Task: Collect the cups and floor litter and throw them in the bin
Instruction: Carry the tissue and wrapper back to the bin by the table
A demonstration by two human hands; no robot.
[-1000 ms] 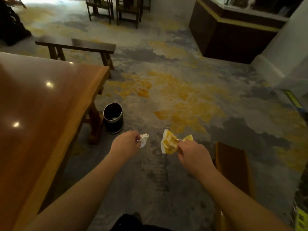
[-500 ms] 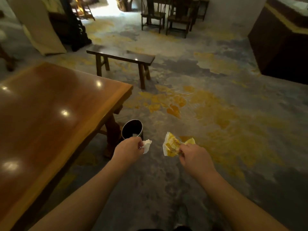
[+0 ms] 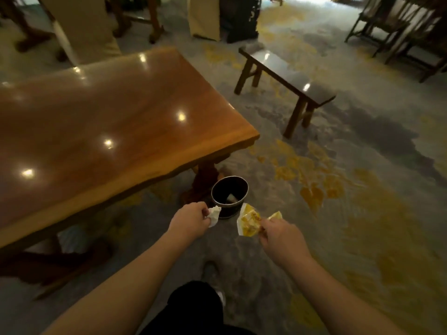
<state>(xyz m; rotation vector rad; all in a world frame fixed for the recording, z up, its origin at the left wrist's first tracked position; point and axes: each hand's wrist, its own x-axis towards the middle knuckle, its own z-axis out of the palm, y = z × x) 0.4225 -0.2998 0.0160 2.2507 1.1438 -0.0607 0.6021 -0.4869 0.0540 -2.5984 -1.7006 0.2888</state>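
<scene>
My left hand [image 3: 191,221] pinches a crumpled white paper tissue [image 3: 214,215]; my right hand [image 3: 281,235] grips a yellow plastic wrapper [image 3: 249,220]. Both hang near the round black bin [image 3: 229,197], which already holds something. Dropping them is left.

Large glossy orange-brown wooden table [image 3: 116,122] fills left side, ceiling lights reflected as bright spots on top. Dark carved table leg [image 3: 203,182] under near right corner. Dark wooden bench [image 3: 287,73] stands apart from table, upper middle, on splayed legs. Floor [image 3: 362,189] grey with yellow and dark patches. Dark wooden chairs [image 3: 399,32] at top right. Beige cloth-covered furniture [image 3: 82,27] at top left. Black carved stand [image 3: 238,18] at top middle, beside beige panel [image 3: 204,18].
</scene>
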